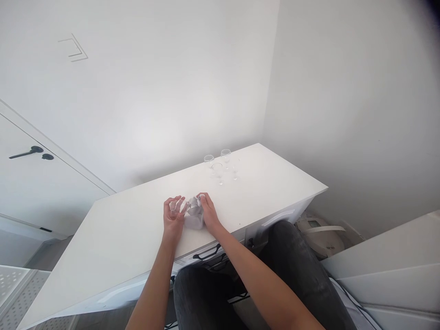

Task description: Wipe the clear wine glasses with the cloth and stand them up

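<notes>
My left hand (174,215) is wrapped round the bowl of a clear stemmed glass (176,206), which is tipped on its side above the white table (144,229). The stem points right, toward my right hand (207,211). My right hand is closed on a light grey cloth (194,221), pressed at the foot end of the glass. The cloth hangs down to the tabletop, and folds of it hide part of the foot. Farther back, several clear stemmed glasses (217,170) stand upright in a cluster.
A white wall (172,91) rises behind the table. Below the front edge are drawers with black handles (208,253). A beige appliance (319,236) sits on the floor at the right. At the left is a white door with a black handle (27,152).
</notes>
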Action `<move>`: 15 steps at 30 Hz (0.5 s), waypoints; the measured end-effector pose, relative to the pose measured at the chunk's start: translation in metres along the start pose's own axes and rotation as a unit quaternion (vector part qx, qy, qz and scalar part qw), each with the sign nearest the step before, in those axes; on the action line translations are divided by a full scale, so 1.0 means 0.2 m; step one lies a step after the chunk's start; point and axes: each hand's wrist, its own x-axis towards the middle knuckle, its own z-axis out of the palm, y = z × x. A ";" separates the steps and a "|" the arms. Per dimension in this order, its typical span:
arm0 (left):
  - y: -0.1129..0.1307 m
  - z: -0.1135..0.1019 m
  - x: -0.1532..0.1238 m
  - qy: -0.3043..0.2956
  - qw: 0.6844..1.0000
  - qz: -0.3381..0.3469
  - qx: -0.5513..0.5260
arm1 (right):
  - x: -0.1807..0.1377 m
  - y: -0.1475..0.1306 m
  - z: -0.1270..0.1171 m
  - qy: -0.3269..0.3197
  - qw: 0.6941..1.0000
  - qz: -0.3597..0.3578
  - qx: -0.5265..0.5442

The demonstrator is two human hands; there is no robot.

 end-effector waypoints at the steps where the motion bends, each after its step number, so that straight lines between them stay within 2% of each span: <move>1: 0.00 0.00 0.00 -0.002 1.000 0.001 -0.002 | 0.00 0.00 0.00 -0.013 1.000 0.013 -0.001; 4: 0.01 0.00 0.00 -0.010 1.000 0.000 -0.001 | -0.01 0.00 0.00 0.001 0.999 0.037 0.002; 6: 0.00 0.00 0.00 -0.014 1.000 0.001 0.002 | -0.01 0.01 0.00 0.023 0.999 0.025 -0.017; 9: 0.00 0.01 0.00 -0.019 1.000 0.000 0.009 | -0.01 0.02 -0.01 0.089 0.990 -0.042 -0.104; 12: -0.01 0.02 0.00 -0.030 0.999 -0.008 0.023 | -0.01 0.03 -0.03 0.160 0.964 -0.112 -0.181; 15: -0.01 0.00 0.00 -0.004 0.999 0.007 0.035 | -0.02 0.02 -0.06 0.221 0.943 -0.134 -0.212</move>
